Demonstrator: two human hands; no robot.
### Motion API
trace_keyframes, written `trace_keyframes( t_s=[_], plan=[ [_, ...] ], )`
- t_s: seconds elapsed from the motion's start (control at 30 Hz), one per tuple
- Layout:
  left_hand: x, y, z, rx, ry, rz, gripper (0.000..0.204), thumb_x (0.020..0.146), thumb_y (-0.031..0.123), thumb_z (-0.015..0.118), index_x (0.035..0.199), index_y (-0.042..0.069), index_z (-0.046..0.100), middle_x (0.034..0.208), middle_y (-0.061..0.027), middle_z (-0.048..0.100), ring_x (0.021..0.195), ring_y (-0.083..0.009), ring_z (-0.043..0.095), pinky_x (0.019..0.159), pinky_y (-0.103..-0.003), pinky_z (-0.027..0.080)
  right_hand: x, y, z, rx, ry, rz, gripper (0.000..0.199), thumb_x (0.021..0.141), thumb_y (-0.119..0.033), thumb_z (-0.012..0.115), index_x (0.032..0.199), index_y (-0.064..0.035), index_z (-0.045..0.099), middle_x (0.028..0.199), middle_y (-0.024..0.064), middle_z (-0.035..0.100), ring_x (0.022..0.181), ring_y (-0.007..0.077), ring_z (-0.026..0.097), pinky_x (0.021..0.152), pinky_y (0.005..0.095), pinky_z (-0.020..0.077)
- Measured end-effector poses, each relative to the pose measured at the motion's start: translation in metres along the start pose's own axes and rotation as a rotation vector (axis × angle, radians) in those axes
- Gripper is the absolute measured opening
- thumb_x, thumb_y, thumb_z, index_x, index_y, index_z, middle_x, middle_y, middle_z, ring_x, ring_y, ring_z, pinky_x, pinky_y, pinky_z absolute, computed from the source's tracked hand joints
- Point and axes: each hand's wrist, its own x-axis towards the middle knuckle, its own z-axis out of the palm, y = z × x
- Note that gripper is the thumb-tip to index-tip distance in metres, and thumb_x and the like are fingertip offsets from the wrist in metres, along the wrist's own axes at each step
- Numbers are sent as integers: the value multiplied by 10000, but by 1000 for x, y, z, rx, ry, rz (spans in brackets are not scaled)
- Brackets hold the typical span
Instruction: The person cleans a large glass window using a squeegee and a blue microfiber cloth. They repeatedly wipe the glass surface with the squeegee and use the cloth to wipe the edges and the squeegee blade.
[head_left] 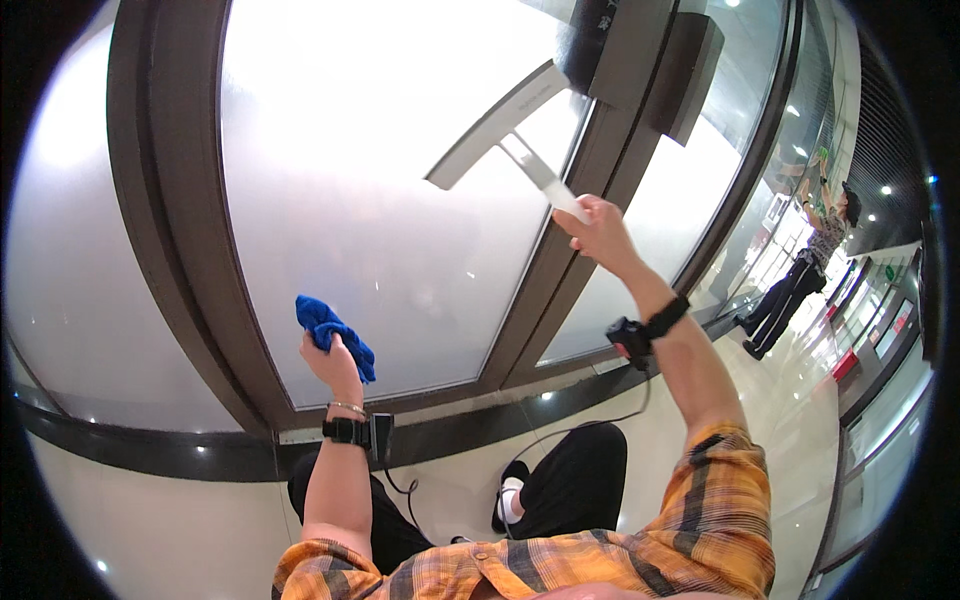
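A frosted glass door panel (400,230) in a dark brown frame fills the space in front of me. My right hand (600,232) is closed around the pale handle of a window squeegee (500,125). The squeegee is tilted, its wide grey-white head up and to the left before the upper glass; I cannot tell whether its blade touches the pane. Lower left, my left hand (332,365) grips a bunched blue cloth (337,335) near the bottom of the same pane. Whether the cloth presses on the glass is unclear.
Dark door handles (690,75) stick out at the upper right. A black cable (590,420) runs from my right wrist strap past my knees. Farther right, another person (810,260) reaches up to the glass wall with a green cloth. A dark sill (150,445) borders the shiny tiled floor.
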Motion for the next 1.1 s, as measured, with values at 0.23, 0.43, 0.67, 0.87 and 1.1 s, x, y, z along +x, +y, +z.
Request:
trace_keyframes(
  t_s=[0.23, 0.43, 0.67, 0.87, 1.1],
  plan=[
    [-10, 15, 1, 4, -59, -35, 429, 857, 47, 598, 1249, -73, 472, 1193, -177, 496, 1111, -320, 506, 989, -393, 380, 87, -26, 21, 442, 119, 17, 512, 906, -535, 548, 918, -23, 550, 664, 44, 547, 510, 104, 542, 439, 254, 444],
    [-21, 29, -1, 64, -84, 68, 397, 836, 37, 615, 1207, -43, 497, 1136, -156, 526, 1058, -298, 537, 941, -371, 414, 48, 62, 135, 503, 207, -34, 537, 946, -548, 464, 749, -49, 457, 459, 26, 449, 370, 140, 493, 349, 288, 380],
    [-53, 19, 16, 137, -383, 119, 503, 796, 32, 630, 1281, 36, 494, 1129, -157, 531, 1061, -329, 546, 932, -371, 429, -94, 102, 224, 801, -61, 412, 456, 955, -529, 453, 867, -82, 468, 562, 11, 480, 445, 132, 514, 398, 276, 420],
    [-87, 20, 52, -234, -680, -101, 649, 815, -90, 512, 1414, 139, 409, 1281, -131, 492, 1151, -237, 500, 1013, -356, 390, -82, 68, 222, 642, -66, 304, 494, 957, -493, 456, 860, -19, 561, 771, 116, 604, 632, 218, 605, 585, 358, 488],
    [-110, 46, 55, -578, -989, -785, 253, 965, 107, 474, 1188, 37, 573, 1055, -20, 614, 951, -118, 589, 851, -274, 483, -117, 89, 269, 424, 116, 94, 468, 956, -474, 493, 962, -40, 667, 1093, 135, 589, 1002, 227, 553, 916, 356, 429]
  ],
)
